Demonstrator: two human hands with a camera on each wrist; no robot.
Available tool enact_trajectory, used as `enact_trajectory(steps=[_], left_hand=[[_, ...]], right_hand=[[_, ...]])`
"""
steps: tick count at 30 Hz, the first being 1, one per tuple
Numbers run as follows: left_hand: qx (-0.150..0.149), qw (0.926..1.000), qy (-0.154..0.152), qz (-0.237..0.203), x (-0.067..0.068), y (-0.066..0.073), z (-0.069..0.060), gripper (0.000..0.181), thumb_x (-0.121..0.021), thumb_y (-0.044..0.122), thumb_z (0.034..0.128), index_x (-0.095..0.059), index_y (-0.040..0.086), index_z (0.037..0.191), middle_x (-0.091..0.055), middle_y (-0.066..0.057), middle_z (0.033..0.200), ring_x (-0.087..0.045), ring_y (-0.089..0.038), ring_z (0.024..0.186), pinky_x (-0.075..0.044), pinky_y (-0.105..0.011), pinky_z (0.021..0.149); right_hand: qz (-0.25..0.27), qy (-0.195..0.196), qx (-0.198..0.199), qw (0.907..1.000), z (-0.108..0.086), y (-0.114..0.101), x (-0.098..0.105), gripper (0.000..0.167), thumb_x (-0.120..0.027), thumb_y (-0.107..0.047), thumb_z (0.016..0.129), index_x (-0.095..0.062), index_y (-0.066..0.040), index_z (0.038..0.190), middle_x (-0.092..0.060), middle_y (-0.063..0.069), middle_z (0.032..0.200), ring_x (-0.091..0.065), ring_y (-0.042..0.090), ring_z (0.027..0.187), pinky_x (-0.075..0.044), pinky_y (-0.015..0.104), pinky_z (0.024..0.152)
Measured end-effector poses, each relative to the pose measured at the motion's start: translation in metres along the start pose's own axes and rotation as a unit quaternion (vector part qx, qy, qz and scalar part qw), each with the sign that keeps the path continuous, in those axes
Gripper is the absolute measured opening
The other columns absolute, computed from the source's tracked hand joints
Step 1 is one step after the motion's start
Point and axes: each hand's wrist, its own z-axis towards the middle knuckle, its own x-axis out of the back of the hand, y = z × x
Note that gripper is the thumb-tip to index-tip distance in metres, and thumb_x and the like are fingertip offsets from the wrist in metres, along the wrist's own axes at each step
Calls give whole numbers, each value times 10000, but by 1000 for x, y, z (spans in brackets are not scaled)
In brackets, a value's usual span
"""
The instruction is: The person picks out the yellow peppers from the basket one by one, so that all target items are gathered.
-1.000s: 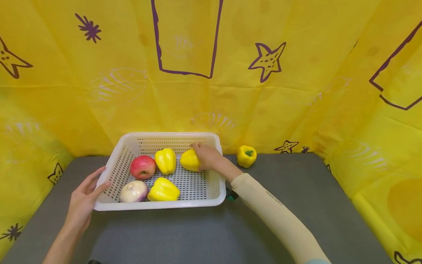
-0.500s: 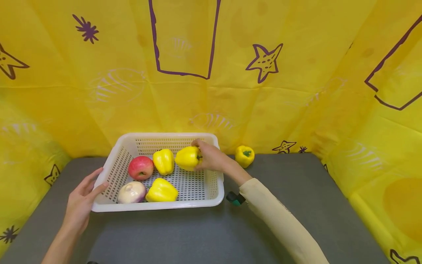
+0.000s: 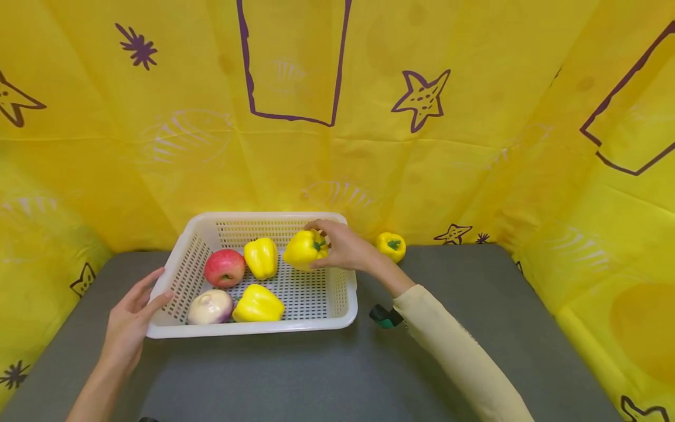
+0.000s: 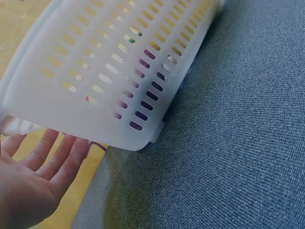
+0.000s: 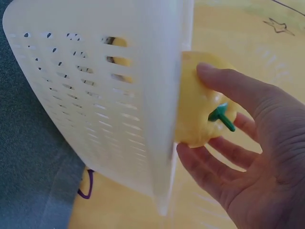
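Observation:
A white perforated plastic basket (image 3: 253, 329) stands on the grey table, tilted in the left wrist view. My left hand (image 3: 129, 319) holds its left end, thumb by the rim and fingers outside. My right hand (image 3: 343, 246) holds a yellow bell pepper (image 3: 303, 251) by its stem end, between thumb and fingers, over the basket's right part. In the right wrist view the same bell pepper (image 5: 198, 105) shows its green stem behind the basket rim. In the basket lie a red apple (image 3: 224, 268), a purple-white turnip (image 3: 210, 307) and two more yellow bell peppers (image 3: 261, 258).
Outside the basket, to its right, another yellow bell pepper (image 3: 391, 246) sits at the table's back edge, partly behind my right forearm. A yellow patterned cloth (image 3: 337, 164) hangs behind and along both sides. The grey table (image 3: 295, 375) stretches in front.
My right hand has raised the bell pepper a little and turned it, so its stem now shows. The hand has drawn slightly up and right. My left hand has stayed on the basket.

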Motion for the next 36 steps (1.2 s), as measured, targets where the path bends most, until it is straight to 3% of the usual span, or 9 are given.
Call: enact_trajectory(steps=[21, 29, 36], left_hand=[[54, 10000, 24, -47, 0, -1, 0, 606, -688, 194, 930, -442, 264, 1480, -640, 280, 1006, -638, 18, 821, -513, -198, 627], [-30, 10000, 90, 31, -1, -1, 0, 605, -693, 198, 927, -449, 257, 1478, -633, 280, 1001, -622, 37, 829, -505, -193, 618], [-22, 9999, 106, -41, -1, -2, 0, 596, -694, 195, 926, -461, 255, 1470, -644, 269, 990, -626, 28, 823, -507, -193, 620]], right_hand=[[-122, 94, -223, 9996, -19, -3, 40, 776, -877, -201, 738, -495, -52, 1396, -548, 106, 1365, -533, 292, 1179, -485, 428, 947], [-261, 197, -107, 9994, -30, 5, 65, 739, -872, -151, 733, -523, -32, 1374, -565, 129, 1347, -532, 337, 1186, -456, 464, 980], [-378, 70, -304, 9988, -45, 18, 88, 721, -867, -149, 740, -529, -37, 1366, -557, 120, 1360, -510, 343, 1220, -406, 484, 1030]])
